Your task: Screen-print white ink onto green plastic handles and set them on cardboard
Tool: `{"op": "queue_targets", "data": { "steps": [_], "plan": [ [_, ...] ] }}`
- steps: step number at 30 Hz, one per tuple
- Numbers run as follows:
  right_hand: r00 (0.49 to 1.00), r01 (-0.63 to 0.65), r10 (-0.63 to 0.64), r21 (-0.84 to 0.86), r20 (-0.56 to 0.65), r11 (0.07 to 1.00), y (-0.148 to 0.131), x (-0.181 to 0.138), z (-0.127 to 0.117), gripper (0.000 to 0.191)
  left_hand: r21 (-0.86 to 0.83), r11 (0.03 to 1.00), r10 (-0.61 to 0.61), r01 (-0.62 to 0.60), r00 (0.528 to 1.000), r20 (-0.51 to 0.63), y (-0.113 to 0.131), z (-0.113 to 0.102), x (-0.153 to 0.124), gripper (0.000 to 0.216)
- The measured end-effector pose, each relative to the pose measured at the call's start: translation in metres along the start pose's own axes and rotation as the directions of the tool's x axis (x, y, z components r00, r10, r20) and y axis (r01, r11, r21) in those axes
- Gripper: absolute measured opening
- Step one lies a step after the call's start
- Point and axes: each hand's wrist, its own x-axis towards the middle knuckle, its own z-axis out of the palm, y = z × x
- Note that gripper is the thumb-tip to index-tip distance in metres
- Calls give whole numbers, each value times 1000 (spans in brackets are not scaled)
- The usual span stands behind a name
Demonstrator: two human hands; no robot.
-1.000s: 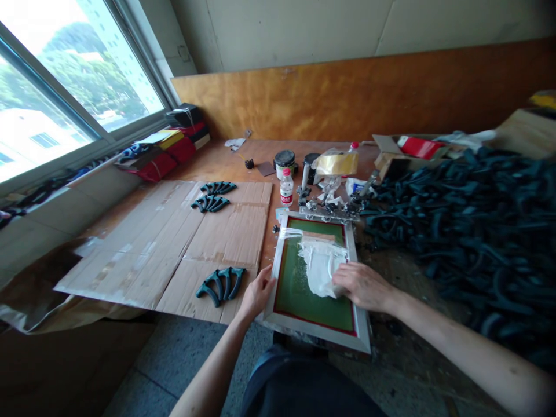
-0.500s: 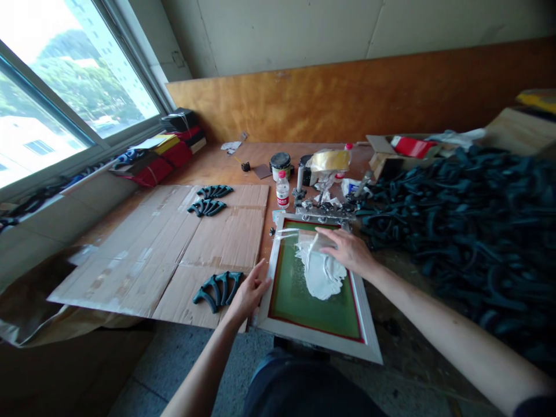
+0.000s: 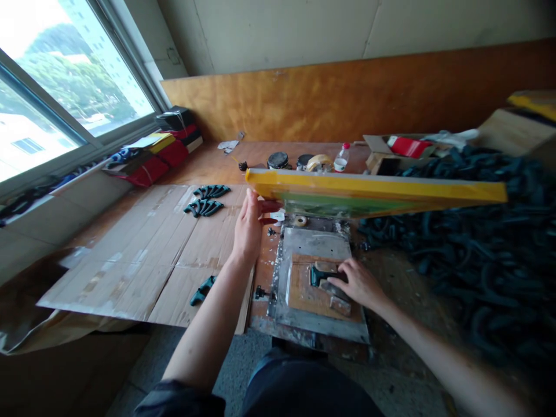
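Note:
My left hand (image 3: 249,223) grips the left corner of the printing screen frame (image 3: 373,190) and holds it tilted up, its yellow edge facing me. Under the raised frame lies a metal base plate (image 3: 319,234) with a wooden board (image 3: 302,289) on it. A dark teal plastic part (image 3: 318,274) sits on that board between small blocks. My right hand (image 3: 359,284) rests on the board with its fingers closed on the right end of the teal part.
Cardboard sheets (image 3: 143,249) to the left carry groups of teal parts (image 3: 204,206), and one more (image 3: 202,291) lies near my left forearm. A big heap of dark parts (image 3: 478,231) fills the right. Ink cans (image 3: 278,160), a bottle (image 3: 342,156) and tape stand behind.
The screen lay flat with my right hand moving over white ink on it. Now my left hand has swung the frame up, and my right hand has dropped to the part beneath.

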Motion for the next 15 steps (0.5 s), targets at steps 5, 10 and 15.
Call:
{"op": "queue_targets", "data": {
  "steps": [5, 10, 15],
  "plan": [
    [985, -162, 166, -77, 47, 984, -59, -17, 4, 16, 137, 838, -545, 529, 825, 148, -70, 7, -86, 64],
    [979, 193, -189, 46, -82, 980, -113, -30, -3, 8, -36, 580, -794, 814, 574, 201, -137, 7, -171, 58],
    [981, 193, -193, -10, 11, 981, -17, -20, -38, 7, -50, 696, -712, 716, 680, -174, -144, -54, -154, 48]
  ]
}}
